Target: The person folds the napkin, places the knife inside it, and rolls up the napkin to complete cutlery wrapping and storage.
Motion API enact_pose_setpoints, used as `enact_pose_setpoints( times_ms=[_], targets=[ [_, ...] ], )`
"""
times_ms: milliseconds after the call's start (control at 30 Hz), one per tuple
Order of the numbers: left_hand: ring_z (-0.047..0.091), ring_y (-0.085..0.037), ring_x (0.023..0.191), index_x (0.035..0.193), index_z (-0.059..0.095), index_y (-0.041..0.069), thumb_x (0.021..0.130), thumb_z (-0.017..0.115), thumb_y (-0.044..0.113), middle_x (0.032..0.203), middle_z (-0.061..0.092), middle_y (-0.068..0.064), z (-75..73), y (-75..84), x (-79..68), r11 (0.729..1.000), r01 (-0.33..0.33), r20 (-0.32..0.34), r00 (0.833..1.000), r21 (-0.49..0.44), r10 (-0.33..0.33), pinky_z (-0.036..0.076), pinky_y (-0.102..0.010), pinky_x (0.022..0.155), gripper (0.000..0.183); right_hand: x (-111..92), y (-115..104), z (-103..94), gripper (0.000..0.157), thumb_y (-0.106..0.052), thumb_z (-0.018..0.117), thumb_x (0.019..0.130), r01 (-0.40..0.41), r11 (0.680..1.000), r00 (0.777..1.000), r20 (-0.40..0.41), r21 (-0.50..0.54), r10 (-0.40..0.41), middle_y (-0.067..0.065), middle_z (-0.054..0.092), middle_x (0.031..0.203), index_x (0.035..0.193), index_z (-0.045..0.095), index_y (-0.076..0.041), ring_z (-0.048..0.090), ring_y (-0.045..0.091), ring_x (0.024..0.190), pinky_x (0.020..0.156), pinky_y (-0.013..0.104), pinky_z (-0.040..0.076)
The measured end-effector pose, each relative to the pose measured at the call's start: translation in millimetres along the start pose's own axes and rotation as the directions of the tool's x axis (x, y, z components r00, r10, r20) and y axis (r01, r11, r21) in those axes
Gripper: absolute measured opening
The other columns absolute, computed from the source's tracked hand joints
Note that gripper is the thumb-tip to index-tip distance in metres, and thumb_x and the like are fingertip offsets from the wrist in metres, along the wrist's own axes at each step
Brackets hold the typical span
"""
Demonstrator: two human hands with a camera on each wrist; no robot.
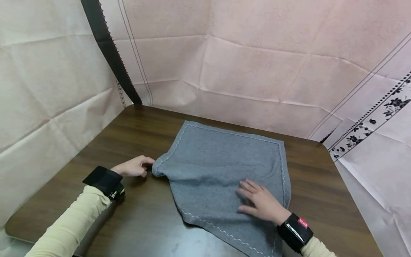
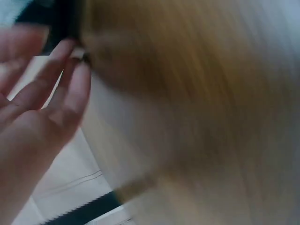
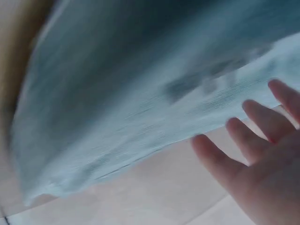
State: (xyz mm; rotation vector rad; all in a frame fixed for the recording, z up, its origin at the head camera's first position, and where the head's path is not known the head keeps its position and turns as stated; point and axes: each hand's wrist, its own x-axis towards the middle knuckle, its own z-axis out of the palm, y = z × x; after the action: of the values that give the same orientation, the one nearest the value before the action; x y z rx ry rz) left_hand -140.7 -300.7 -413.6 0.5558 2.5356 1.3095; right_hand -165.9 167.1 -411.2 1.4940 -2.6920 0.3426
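Note:
A grey-blue cloth (image 1: 221, 150) with pale stitching along its edges lies on the brown wooden table, wrinkled across its middle. Its left edge bulges out in a small fold close to the fingertips of my left hand (image 1: 134, 166). That hand's thumb and forefinger look apart; whether a fingertip touches the fold, I cannot tell. In the left wrist view, the bent fingers (image 2: 77, 89) are beside a dark, blurred patch of cloth. My right hand (image 1: 264, 203) is over the lower right of the cloth with fingers spread. Contact there is unclear; the right wrist view shows cloth (image 3: 122, 108) beyond the fingertips.
The wooden table (image 1: 135, 203) has rounded corners and extends past the cloth on both sides. Pale, creased sheeting (image 1: 257, 71) hangs behind it, with a black strip (image 1: 110, 51) at left and a floral band (image 1: 369, 125) at right.

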Motion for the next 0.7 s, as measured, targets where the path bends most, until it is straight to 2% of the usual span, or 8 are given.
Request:
enact_pose_setpoints(
  times_ms=[100, 233, 300, 467, 533, 600, 633, 700],
  targets=[
    [0.042, -0.035, 0.110, 0.100, 0.066, 0.006, 0.073, 0.069, 0.004, 0.116, 0.051, -0.018, 6.6, -1.7, 1.8, 0.987, -0.106, 0.014, 0.994, 0.120, 0.105, 0.037, -0.046, 0.088, 0.027, -9.5, -18.3, -0.8, 0.068, -0.054, 0.057, 0.081, -0.002, 0.992, 0.988, 0.154, 0.126, -0.017, 0.018, 0.040, 0.137, 0.130, 0.050, -0.007, 0.031, 0.041, 0.127, 0.088, 0.063, 0.032],
    [0.044, -0.024, 0.107, 0.086, 0.071, 0.016, 0.078, 0.071, 0.017, 0.114, 0.053, -0.010, 12.9, 1.7, 9.6, 0.966, -0.235, 0.002, 0.972, 0.106, 0.236, 0.034, -0.038, 0.087, 0.008, -17.1, -30.1, 1.7, 0.077, -0.057, 0.056, 0.080, -0.060, 0.968, 0.949, 0.315, 0.245, -0.021, 0.017, 0.028, 0.145, 0.139, 0.039, -0.012, 0.020, 0.042, 0.131, 0.090, 0.066, 0.025],
    [0.048, -0.018, 0.101, 0.087, 0.069, 0.012, 0.083, 0.066, 0.015, 0.107, 0.056, -0.008, 11.2, 8.1, 13.0, 0.968, -0.243, 0.009, 0.970, 0.061, 0.243, 0.036, -0.035, 0.086, 0.006, -17.3, -31.3, 2.9, 0.078, -0.056, 0.058, 0.079, -0.069, 0.962, 0.942, 0.335, 0.264, -0.024, 0.016, 0.024, 0.146, 0.140, 0.036, -0.013, 0.017, 0.042, 0.132, 0.090, 0.066, 0.023],
    [0.051, -0.012, 0.082, 0.104, 0.050, -0.004, 0.096, 0.046, 0.015, 0.088, 0.053, -0.006, 7.1, 31.5, 16.7, 0.989, -0.028, 0.037, 0.999, -0.145, 0.034, 0.043, -0.035, 0.077, 0.021, -16.9, -28.9, 2.5, 0.080, -0.055, 0.061, 0.077, -0.077, 0.958, 0.938, 0.345, 0.276, -0.024, 0.015, 0.024, 0.147, 0.140, 0.036, -0.014, 0.017, 0.041, 0.132, 0.091, 0.066, 0.022],
    [0.050, -0.012, 0.076, 0.114, 0.043, -0.008, 0.098, 0.041, 0.017, 0.086, 0.049, -0.007, 9.0, 38.7, 14.5, 0.966, 0.068, 0.026, 0.998, -0.250, -0.063, 0.043, -0.035, 0.072, 0.030, -17.7, -28.1, 1.6, 0.080, -0.055, 0.061, 0.076, -0.086, 0.958, 0.935, 0.355, 0.274, -0.018, 0.015, 0.024, 0.147, 0.141, 0.036, -0.015, 0.018, 0.041, 0.132, 0.091, 0.065, 0.023],
    [0.053, -0.017, 0.091, 0.129, 0.032, -0.010, 0.098, 0.041, 0.020, 0.102, 0.050, -0.015, 10.4, 42.7, 9.6, 0.930, 0.142, 0.028, 0.990, -0.339, -0.140, 0.044, -0.036, 0.080, 0.044, -18.4, -27.8, 0.8, 0.080, -0.056, 0.061, 0.076, -0.090, 0.958, 0.933, 0.359, 0.272, -0.015, 0.014, 0.025, 0.147, 0.140, 0.036, -0.015, 0.018, 0.041, 0.132, 0.091, 0.065, 0.023],
    [0.052, -0.023, 0.088, 0.128, 0.030, -0.012, 0.098, 0.042, 0.021, 0.102, 0.049, -0.020, 10.6, 43.7, 6.5, 0.919, 0.160, 0.025, 0.986, -0.359, -0.162, 0.044, -0.038, 0.076, 0.047, -18.6, -27.7, 0.5, 0.080, -0.056, 0.061, 0.076, -0.089, 0.958, 0.934, 0.358, 0.272, -0.015, 0.014, 0.025, 0.147, 0.140, 0.036, -0.015, 0.018, 0.041, 0.132, 0.091, 0.065, 0.024],
    [0.047, -0.034, 0.105, 0.133, 0.023, -0.015, 0.097, 0.045, 0.024, 0.118, 0.041, -0.031, 8.2, 44.1, -1.1, 0.911, 0.217, 0.033, 0.975, -0.352, -0.219, 0.042, -0.044, 0.084, 0.057, -18.9, -27.3, 0.0, 0.080, -0.057, 0.060, 0.076, -0.085, 0.958, 0.935, 0.354, 0.273, -0.018, 0.014, 0.025, 0.147, 0.140, 0.036, -0.016, 0.019, 0.040, 0.132, 0.091, 0.065, 0.024]
  ],
)
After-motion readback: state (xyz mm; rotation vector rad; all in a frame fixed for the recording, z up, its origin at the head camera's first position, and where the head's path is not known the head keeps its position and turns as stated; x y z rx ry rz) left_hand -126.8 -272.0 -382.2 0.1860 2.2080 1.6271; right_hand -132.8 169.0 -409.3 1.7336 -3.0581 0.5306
